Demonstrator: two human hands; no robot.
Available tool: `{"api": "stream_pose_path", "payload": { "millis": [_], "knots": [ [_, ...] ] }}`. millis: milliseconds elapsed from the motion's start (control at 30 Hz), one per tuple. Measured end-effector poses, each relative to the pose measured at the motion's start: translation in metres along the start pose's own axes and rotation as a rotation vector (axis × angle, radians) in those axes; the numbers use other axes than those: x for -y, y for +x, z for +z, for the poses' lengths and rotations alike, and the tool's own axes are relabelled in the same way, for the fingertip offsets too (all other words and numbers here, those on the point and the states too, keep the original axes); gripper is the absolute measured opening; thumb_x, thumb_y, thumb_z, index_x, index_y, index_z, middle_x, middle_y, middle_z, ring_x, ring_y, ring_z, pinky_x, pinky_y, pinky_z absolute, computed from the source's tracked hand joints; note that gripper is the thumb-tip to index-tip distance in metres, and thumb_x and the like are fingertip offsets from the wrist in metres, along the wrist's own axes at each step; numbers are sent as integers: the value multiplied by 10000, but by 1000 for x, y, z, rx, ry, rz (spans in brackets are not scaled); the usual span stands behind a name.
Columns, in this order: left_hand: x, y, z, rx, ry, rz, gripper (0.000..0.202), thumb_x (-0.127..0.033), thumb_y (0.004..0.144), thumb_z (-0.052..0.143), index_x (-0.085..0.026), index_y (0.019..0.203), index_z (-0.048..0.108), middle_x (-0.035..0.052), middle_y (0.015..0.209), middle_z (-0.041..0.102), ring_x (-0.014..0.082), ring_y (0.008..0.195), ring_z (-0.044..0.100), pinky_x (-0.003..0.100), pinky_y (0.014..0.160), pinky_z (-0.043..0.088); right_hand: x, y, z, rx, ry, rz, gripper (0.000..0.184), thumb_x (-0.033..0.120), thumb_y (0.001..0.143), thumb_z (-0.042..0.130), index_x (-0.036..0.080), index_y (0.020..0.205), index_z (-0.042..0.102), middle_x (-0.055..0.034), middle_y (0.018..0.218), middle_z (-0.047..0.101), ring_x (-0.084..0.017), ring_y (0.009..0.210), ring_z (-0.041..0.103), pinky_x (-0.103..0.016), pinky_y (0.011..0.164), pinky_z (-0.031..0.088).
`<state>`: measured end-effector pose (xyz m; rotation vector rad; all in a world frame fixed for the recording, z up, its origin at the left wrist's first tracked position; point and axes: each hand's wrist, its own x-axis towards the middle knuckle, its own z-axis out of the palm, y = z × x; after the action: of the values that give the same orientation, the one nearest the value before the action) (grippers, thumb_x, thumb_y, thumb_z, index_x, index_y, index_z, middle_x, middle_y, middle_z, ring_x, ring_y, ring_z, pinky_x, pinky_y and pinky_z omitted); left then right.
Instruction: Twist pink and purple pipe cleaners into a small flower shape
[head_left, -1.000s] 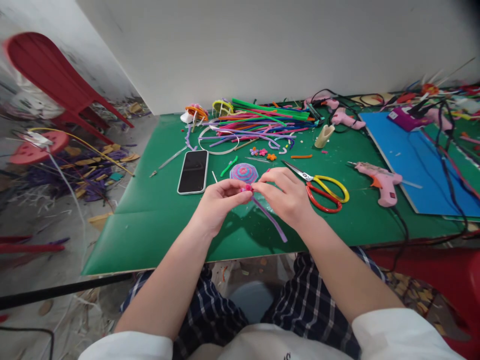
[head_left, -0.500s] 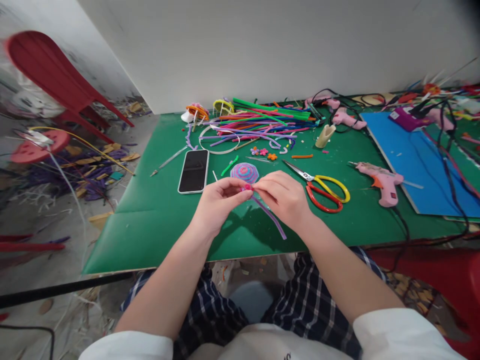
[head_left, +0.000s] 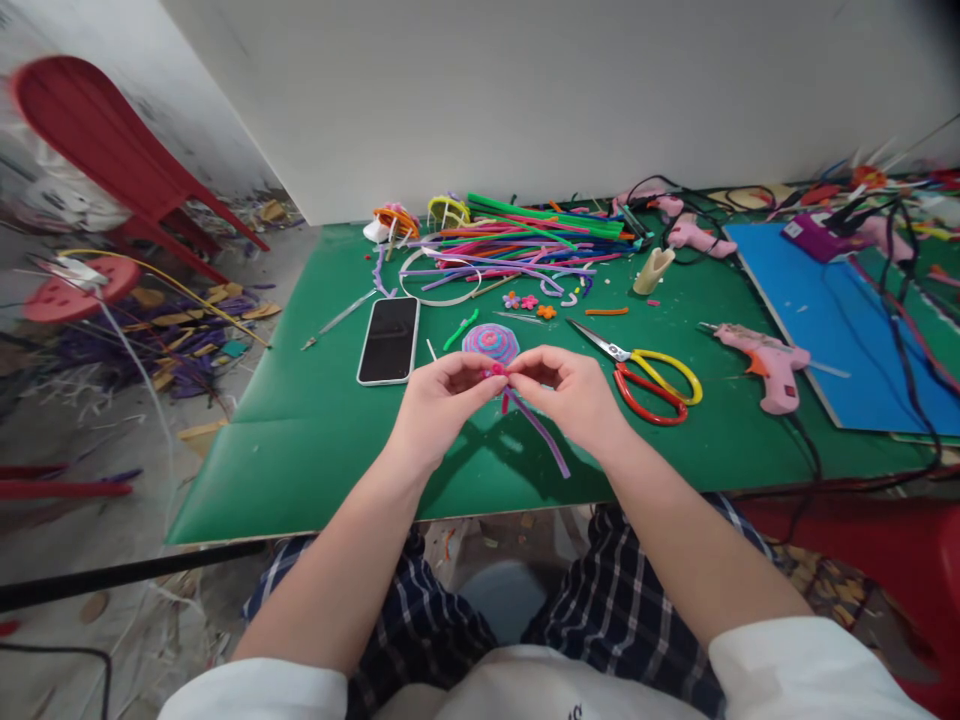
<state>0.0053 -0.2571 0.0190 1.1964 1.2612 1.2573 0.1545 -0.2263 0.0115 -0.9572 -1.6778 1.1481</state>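
My left hand (head_left: 439,400) and my right hand (head_left: 574,393) meet above the green table (head_left: 300,440), fingertips pinched together on a small pink coil (head_left: 496,371). From the pinch a purple pipe cleaner (head_left: 544,438) trails down and to the right, under my right hand. Just behind my fingers a flat purple and blue coiled disc (head_left: 490,343) lies on the table.
A phone (head_left: 388,339) lies left of the disc. Scissors (head_left: 645,372) with yellow and red handles and a pink glue gun (head_left: 761,358) lie to the right. A heap of coloured pipe cleaners (head_left: 517,245) fills the back; a blue board (head_left: 825,320) at right. Red chair (head_left: 97,150) at left.
My right hand's fingers have curled a little tighter at the pink coil; the purple pipe cleaner's tail has shifted slightly. Both hands stay in about the same place.
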Motion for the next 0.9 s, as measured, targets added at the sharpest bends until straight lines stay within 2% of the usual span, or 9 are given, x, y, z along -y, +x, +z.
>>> {"api": "stream_pose_path", "payload": {
  "millis": [200,433,700,900],
  "knots": [
    [3,0,2,-24,-31,14,211,-277,625,705,-164,791,641,0,709,638,109,652,572,235,639,458,1,-2,5,-76,17,17,79,203,720,568,163,767,617,-2,719,655,-105,638,608,-233,603,498],
    [2,0,2,-72,-54,-9,239,-285,606,717,-163,797,639,9,742,649,120,677,585,254,675,470,4,-4,3,-92,-117,-94,123,202,751,553,197,828,647,-5,818,679,-123,730,629,-264,691,506],
    [6,-1,8,-97,-62,3,263,-285,616,708,-166,842,648,11,751,652,128,706,593,263,695,470,3,-6,7,-183,-152,-144,164,165,764,535,199,860,663,-14,847,680,-116,739,628,-240,667,511],
    [9,-1,13,-132,-92,-9,230,-279,618,706,-156,802,641,11,761,652,119,695,587,257,686,463,-3,-7,13,-240,-72,-42,136,206,757,547,189,830,661,-23,814,684,-126,689,630,-249,628,516]
  ]
}}
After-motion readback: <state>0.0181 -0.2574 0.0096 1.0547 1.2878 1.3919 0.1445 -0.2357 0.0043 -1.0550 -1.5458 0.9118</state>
